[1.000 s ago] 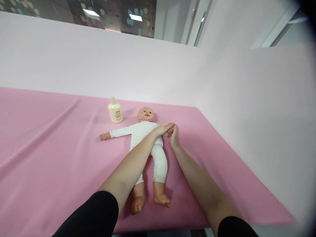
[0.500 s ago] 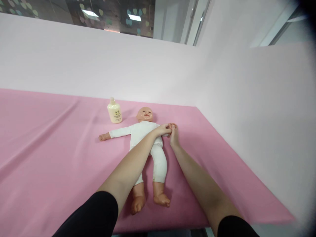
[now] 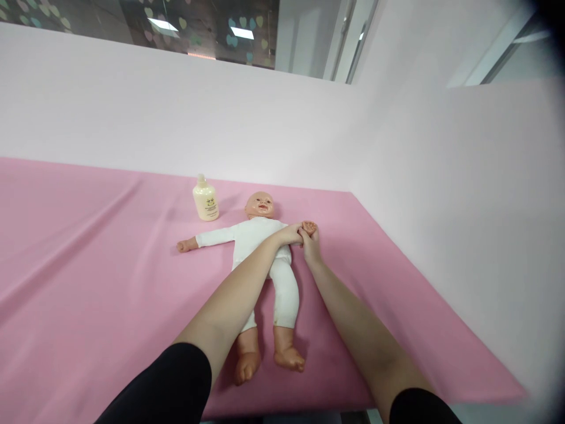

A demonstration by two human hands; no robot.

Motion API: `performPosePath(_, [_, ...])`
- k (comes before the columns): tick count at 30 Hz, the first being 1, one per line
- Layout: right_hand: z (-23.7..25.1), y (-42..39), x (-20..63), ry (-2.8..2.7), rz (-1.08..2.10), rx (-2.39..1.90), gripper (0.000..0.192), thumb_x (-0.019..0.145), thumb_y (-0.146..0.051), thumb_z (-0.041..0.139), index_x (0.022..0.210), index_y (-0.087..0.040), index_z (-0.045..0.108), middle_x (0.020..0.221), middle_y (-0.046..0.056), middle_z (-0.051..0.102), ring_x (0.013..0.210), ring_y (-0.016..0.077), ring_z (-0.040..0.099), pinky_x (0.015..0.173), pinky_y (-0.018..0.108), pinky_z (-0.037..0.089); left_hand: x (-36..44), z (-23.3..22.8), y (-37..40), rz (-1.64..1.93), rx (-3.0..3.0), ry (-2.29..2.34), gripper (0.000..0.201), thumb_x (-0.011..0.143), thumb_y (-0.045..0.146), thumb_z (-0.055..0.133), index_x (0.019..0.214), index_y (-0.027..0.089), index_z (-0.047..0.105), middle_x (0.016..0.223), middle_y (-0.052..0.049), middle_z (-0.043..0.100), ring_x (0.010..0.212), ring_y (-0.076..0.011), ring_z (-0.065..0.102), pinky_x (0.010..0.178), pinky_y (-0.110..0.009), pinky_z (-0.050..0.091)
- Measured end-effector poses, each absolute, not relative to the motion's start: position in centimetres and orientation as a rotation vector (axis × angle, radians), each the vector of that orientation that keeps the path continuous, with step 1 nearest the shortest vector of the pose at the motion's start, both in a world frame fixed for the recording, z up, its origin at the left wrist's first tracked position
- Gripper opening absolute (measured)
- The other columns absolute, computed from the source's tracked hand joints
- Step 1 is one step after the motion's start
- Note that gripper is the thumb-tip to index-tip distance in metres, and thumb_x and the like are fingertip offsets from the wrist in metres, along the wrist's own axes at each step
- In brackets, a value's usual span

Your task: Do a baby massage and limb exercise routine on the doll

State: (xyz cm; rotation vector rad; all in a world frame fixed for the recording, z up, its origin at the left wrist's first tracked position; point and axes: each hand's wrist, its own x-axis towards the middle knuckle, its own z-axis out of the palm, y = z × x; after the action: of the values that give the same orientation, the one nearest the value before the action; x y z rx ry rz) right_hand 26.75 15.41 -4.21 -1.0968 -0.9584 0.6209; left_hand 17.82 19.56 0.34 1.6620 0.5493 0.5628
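The pink tabletop [image 3: 88, 282] is carrying a baby doll [image 3: 260, 247], which is lying on its back under the person's crossing left forearm. Both hands are meeting at the doll's small hand [image 3: 309, 226]: the left hand [image 3: 291, 234] and the right hand [image 3: 311, 249] are gripping it with closed fingers. A cream bottle [image 3: 205, 202] is standing well left of the fingers, beside the doll's head.

Well off to the left of your fingers you have a cream bottle [image 3: 205, 202] standing upright on the pink cloth [image 3: 88, 247] (its label too small to read). Beyond them rises a pale pink wall [image 3: 220, 118].
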Motion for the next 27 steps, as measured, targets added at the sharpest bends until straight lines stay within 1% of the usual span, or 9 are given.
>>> performPosePath(6, [-4.33,15.49,26.67,-0.952,0.613,-1.102,0.032,0.071,-0.034,0.060,0.099,-0.022,0.050,0.090,0.001,0.057,0.085,0.0176,0.055,0.066,0.029,0.047,17.77,0.78,19.30,0.556,1.685,0.578,0.048,0.047,-0.009,0.043,0.087,0.012,0.059,0.052,0.009,0.048,0.049,-0.0096,0.046,0.049,-0.021,0.039])
performPosePath(12, [-4.27,15.33,26.50,-0.965,0.633,-1.112,0.037,0.070,-0.033,0.059,0.104,-0.023,0.047,0.095,0.001,0.056,0.087,0.0163,0.054,0.071,0.028,0.046,17.68,0.70,19.41,0.565,1.686,0.611,0.049,0.047,-0.009,0.043,0.088,0.012,0.058,0.055,0.008,0.049,0.052,-0.0099,0.046,0.051,-0.021,0.038])
performPosePath(21, [-4.47,15.48,26.56,-0.981,0.614,-1.093,0.036,0.070,-0.030,0.055,0.105,-0.023,0.046,0.090,0.000,0.055,0.080,0.0159,0.055,0.062,0.027,0.047,17.84,0.17,19.79,0.581,1.633,0.614,0.048,0.047,-0.008,0.040,0.085,0.013,0.060,0.050,0.009,0.046,0.048,-0.0088,0.043,0.048,-0.020,0.036])
performPosePath(27, [-4.38,15.37,26.58,-0.977,0.650,-1.092,0.035,0.067,-0.027,0.051,0.102,-0.024,0.045,0.087,0.000,0.053,0.070,0.0135,0.052,0.052,0.023,0.042,18.16,-0.12,19.90,0.626,1.542,0.594,0.055,0.044,-0.005,0.037,0.088,0.013,0.063,0.047,0.008,0.046,0.042,-0.0092,0.042,0.046,-0.021,0.036])
